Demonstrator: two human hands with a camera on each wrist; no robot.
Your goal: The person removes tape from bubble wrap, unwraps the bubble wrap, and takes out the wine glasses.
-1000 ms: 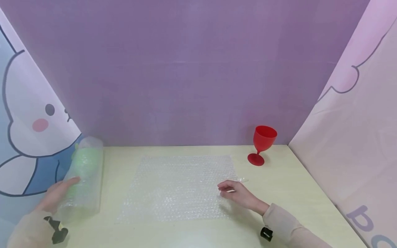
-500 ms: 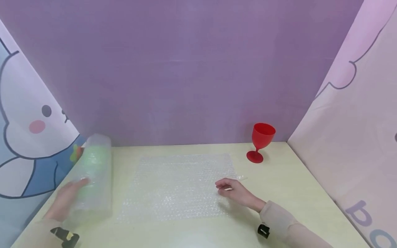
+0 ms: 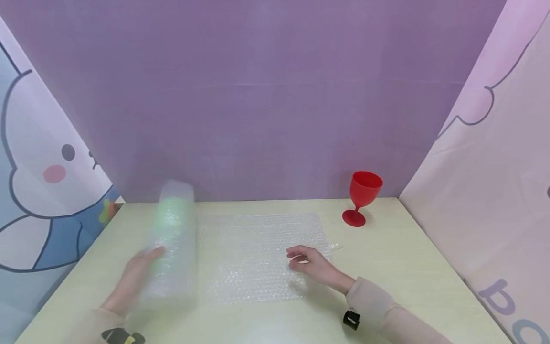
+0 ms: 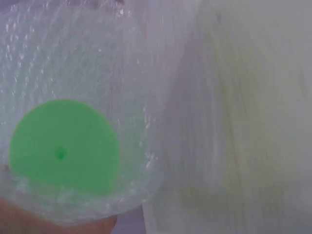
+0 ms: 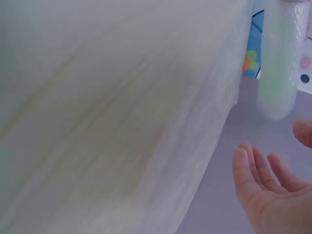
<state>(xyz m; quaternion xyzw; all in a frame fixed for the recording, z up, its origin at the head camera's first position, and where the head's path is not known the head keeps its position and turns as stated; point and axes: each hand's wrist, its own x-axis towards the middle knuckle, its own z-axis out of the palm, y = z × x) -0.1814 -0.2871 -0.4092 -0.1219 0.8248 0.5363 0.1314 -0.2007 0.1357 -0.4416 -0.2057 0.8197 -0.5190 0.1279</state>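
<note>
My left hand grips a bubble-wrap bundle from its left side, thumb across the front. Green shows through the wrap. In the left wrist view, a flat green disc with a dimple in its middle faces out of the bundle's end, like the foot of a goblet. The bundle overlaps the left part of a flat bubble-wrap sheet on the table. Above that sheet's right side, my right hand hovers with loosely bent fingers and holds nothing. The right wrist view has its thumb and fingers apart, below the bundle.
Toward the back right of the pale table stands a red goblet, upright. A purple wall closes off the back, with printed cloth panels at both sides. A small clear strip sticks out past the sheet's right edge.
My left hand has carried the bundle rightward from the table's left edge to over the sheet's left part. My right hand has shifted slightly left. The red goblet stays put.
</note>
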